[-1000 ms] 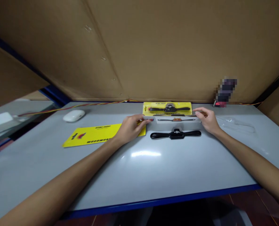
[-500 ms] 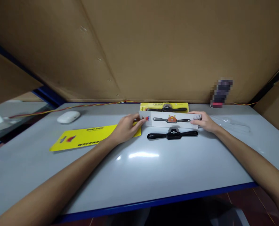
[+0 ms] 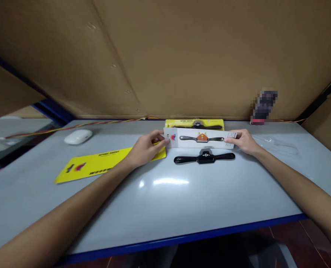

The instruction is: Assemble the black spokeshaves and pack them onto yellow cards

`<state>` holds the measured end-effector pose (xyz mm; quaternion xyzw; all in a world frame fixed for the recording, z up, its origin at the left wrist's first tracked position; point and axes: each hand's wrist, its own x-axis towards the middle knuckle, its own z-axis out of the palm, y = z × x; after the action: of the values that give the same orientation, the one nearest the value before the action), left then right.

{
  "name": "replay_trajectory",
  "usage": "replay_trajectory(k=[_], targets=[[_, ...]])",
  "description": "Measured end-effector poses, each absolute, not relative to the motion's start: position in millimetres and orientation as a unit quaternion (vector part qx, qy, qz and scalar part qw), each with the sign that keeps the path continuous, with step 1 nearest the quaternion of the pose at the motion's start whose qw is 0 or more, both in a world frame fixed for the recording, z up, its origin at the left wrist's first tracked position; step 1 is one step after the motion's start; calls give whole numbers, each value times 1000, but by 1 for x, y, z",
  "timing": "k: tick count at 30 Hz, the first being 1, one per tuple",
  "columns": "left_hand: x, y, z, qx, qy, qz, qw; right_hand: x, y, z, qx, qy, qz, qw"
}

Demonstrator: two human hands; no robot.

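A white printed card [image 3: 189, 138] with a picture of a spokeshave is held tilted up toward me. My left hand [image 3: 147, 148] pinches its left end, and my right hand [image 3: 242, 141] pinches the right end. In front of the card a black spokeshave [image 3: 206, 158] lies on the table, touched by neither hand. Partly under my left hand and forearm is a yellow card [image 3: 94, 162] marked "SPOKE SHAVE". Behind the white card sits a yellow package [image 3: 174, 123] with another black spokeshave [image 3: 198, 125], its lower part hidden.
The grey table [image 3: 210, 201] has a blue front edge. A white rounded device [image 3: 78, 137] lies at the left, clear plastic packaging [image 3: 277, 145] at the right. A blurred-out phone-like object [image 3: 264, 108] leans on the cardboard wall [image 3: 182, 59]. Red and yellow wires [image 3: 104, 122] run along the back.
The white card is tilted slightly more upright, its left end showing more clearly. Both hands keep their hold. The whole view has shifted a little.
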<state>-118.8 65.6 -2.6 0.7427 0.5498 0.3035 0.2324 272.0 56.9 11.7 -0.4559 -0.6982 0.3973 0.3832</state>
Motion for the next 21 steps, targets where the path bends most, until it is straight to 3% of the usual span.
replay_trajectory(k=[21], targets=[[-118, 68, -8, 650, 521, 409, 373, 263, 50, 5, -464, -707, 309, 436]])
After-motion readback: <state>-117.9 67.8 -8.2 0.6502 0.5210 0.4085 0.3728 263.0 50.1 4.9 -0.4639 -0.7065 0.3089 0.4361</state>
